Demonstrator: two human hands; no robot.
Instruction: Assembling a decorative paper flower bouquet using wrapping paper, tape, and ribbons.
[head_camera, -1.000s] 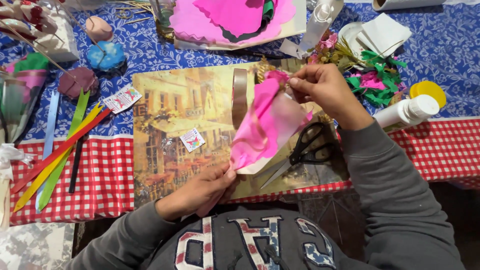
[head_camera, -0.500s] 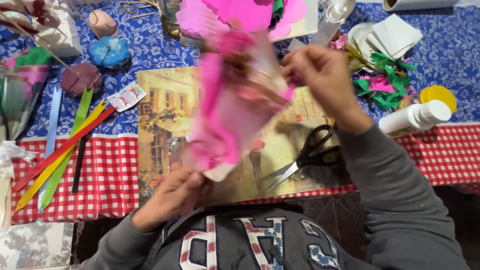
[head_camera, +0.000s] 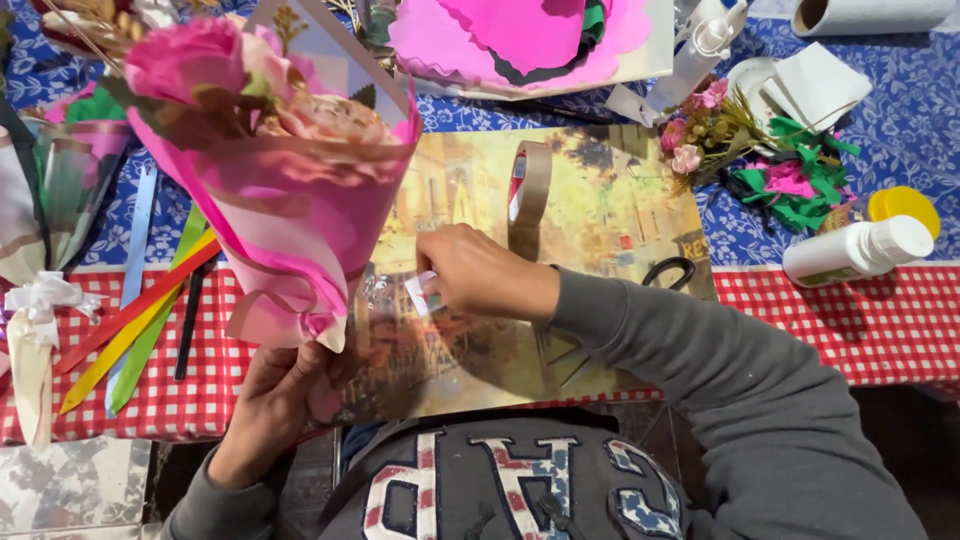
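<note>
Open room on the painted board (head_camera: 600, 200) right of the tape roll (head_camera: 528, 195), and on the red checked cloth (head_camera: 850, 330) at the right edge. Blocked on the left by the big pink bouquet (head_camera: 280, 190) and the long ribbons (head_camera: 140, 310). Crowded at the back right: white bottle (head_camera: 858, 250), yellow cap (head_camera: 903, 205), green and pink scraps (head_camera: 790, 180). Scissors (head_camera: 668, 272) half hidden under the sleeve.

My left hand (head_camera: 275, 395) grips a glossy pink cellophane-and-paper wrapped bouquet (head_camera: 290, 200). At two o'clock sits a smooth white plastic bottle (head_camera: 855, 250). Under it lies a matt red checked cloth (head_camera: 850, 320).
</note>
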